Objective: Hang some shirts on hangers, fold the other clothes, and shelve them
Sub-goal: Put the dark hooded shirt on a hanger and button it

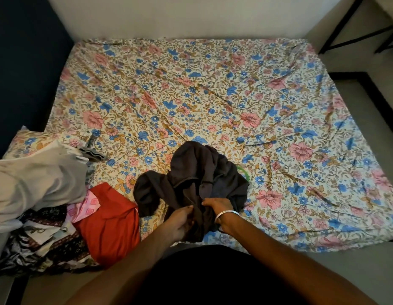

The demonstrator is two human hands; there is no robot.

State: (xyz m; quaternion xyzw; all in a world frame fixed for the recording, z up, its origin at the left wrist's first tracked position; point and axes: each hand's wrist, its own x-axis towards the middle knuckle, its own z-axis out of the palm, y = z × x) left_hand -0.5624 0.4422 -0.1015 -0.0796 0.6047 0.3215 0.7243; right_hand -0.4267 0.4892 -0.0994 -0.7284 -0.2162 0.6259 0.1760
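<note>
A crumpled dark grey-brown garment (191, 179) lies bunched on the near middle of the bed (213, 95). My left hand (180, 221) grips its near edge from the left. Close beside it, my right hand (217, 206), with a silver bangle on the wrist, grips the same cloth. A green hanger (243, 171) peeks out from under the garment's right side, mostly hidden. To the left sits a heap of clothes: a red piece (109, 221), a pink patterned one (85, 206), a pale grey one (37, 177) and dark printed fabric (48, 245).
The bed carries a floral sheet in pink, blue and tan. A matching pillow (28, 139) lies behind the heap at the left. A dark wall stands on the left, a pale wall at the back. Black furniture legs (345, 23) and floor are at the right.
</note>
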